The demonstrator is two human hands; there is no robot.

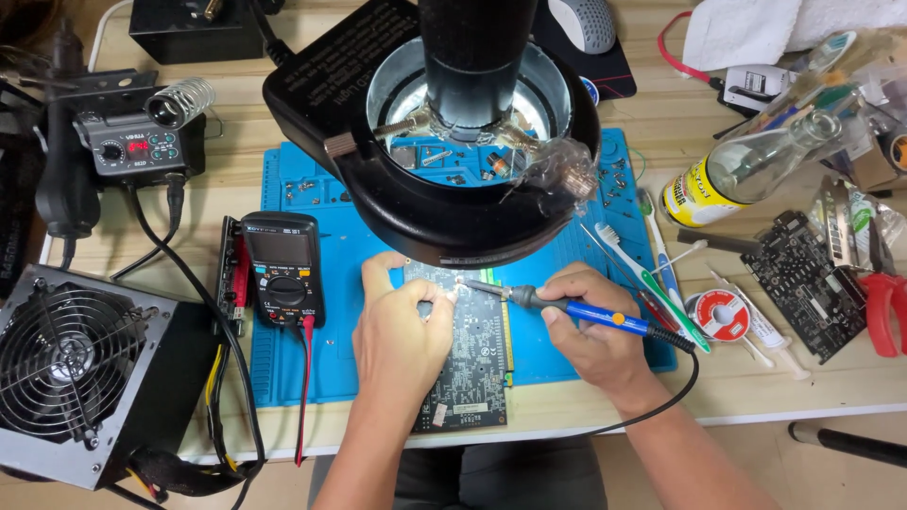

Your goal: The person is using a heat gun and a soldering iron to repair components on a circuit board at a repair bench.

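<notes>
Soldering iron (576, 309) pinched in right hand (590, 326) grip.

We worked at a pale wooden bench (661, 123) whose light front edge ran across the lower part of the view. A blue mat (312, 378) covered its middle, and clutter crowded every side. At the left stood a grey power supply (85, 368) with a round fan grille, a dark control unit (142, 146) with a small red display and a wire coil stand, and a black meter (282, 269) with red leads. At the right lay a clear glass bottle (746, 170), a spare dark board (803, 283), a red-rimmed spool (723, 314) and red-handled pliers (888, 307). A white cloth (746, 28) sat at the far edge. The light was even and bright.
</notes>
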